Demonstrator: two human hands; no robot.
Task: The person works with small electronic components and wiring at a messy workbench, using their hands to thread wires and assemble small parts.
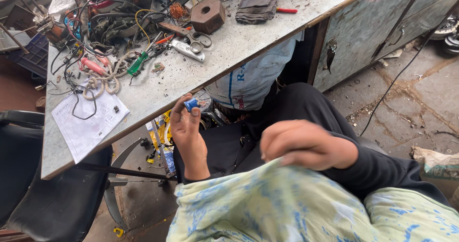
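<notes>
Crowding the table (pixel 229 51): wires (pixel 91 27), rope (pixel 103 79), green screwdriver (pixel 136 64), scissors (pixel 193 37), brown block (pixel 207 15), paper sheet (pixel 88 120). White sack (pixel 251 77) under table edge. Left hand (pixel 187 132) raised below that edge, palm toward camera; grip pinches small blue part (pixel 191 104) at fingertips. Right hand (pixel 306 144) blurred, fingers curled over patterned cloth (pixel 287 204); grip state unclear.

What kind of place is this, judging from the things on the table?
Probably a small repair workshop, perhaps electrical. The worn table carries tangled wires, a green-handled screwdriver and scissors. The left hand pinches a small blue part.
</notes>
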